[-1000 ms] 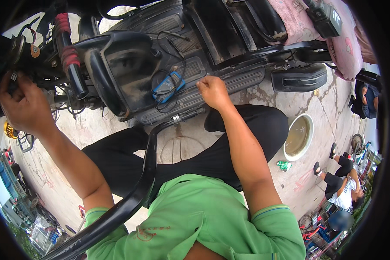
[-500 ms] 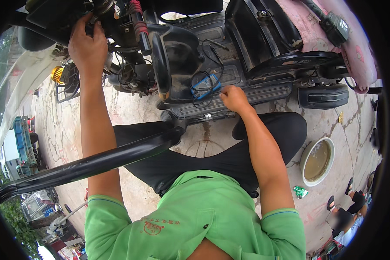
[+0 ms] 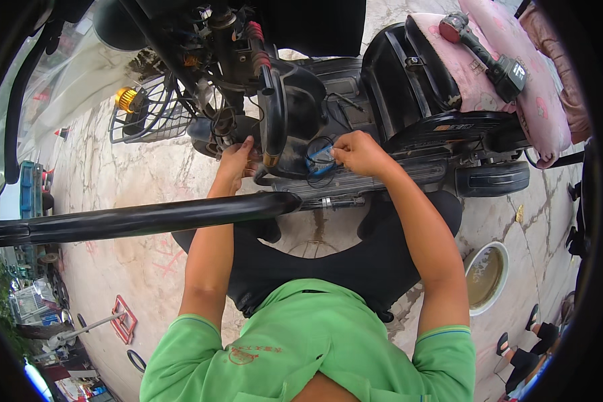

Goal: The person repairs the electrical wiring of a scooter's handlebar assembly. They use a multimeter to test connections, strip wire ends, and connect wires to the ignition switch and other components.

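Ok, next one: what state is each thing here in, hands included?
Left hand: fingers bent, hold unclear
Right hand: fingers bent at the blue device
Blue device: lying on the footboard
Power tool: lying on the pink cover, untouched
Basin: holds murky liquid
Amber lamp: cannot tell whether lit

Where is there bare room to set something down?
Bare concrete lies between the left forearm and the red frame, and between the white basin and black mudguard. Crowded: the footboard, where the blue device lies by the right hand.
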A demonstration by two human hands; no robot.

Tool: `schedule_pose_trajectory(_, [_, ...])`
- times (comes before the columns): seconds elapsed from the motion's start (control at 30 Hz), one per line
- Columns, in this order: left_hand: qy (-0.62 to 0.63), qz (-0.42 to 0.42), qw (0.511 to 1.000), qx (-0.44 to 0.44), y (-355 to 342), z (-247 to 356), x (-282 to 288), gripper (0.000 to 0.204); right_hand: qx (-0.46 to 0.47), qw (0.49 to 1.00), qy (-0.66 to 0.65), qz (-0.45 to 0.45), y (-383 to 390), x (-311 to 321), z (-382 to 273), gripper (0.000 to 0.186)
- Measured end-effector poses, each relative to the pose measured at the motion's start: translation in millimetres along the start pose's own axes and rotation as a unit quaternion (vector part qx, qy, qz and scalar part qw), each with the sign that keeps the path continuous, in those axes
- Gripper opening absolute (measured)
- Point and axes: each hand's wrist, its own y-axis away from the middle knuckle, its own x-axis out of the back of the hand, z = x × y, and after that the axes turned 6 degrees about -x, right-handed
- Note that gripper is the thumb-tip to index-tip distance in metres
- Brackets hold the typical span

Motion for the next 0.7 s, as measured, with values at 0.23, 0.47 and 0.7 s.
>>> schedule_pose_trajectory(0.23, [0.371, -0.041, 0.926, -0.048, 30, 8, 14, 0.022, 0.016, 0.980, -0.116, -0.164, -16, -14, -33, 0.032])
schedule_pose_trajectory(0.47, [0.375, -0.046, 0.914, -0.147, 84, 62, -26, 0.024, 0.177, 0.951, -0.220, -0.126, -10, -40, -103, 0.040])
schedule_pose_trajectory(0.7, [0.377, 0.010, 0.907, -0.189, 99, 87, -52, 0.024, 0.237, 0.933, -0.267, 0.050, -3, -39, -131, 0.033])
